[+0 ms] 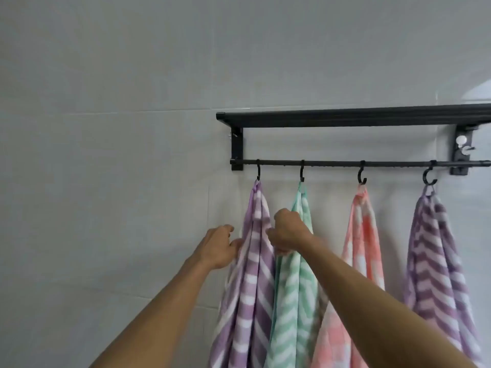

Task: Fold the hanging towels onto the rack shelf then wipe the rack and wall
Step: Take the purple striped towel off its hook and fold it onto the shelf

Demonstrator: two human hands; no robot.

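A black wall rack (345, 119) has a shelf on top and a bar with hooks below. Several striped towels hang from the hooks: a purple towel (249, 282) at the left, a green towel (295, 288), a pink towel (361, 240) and a darker purple towel (435, 261) at the right. My left hand (218, 248) touches the left edge of the left purple towel, thumb against the cloth. My right hand (287, 232) has its fingers curled on that towel's right edge, in front of the green towel.
The wall (132, 128) is pale grey tile all around the rack. Metal screw knobs (463, 150) stick out of the right bracket. The rack's right end runs out of view.
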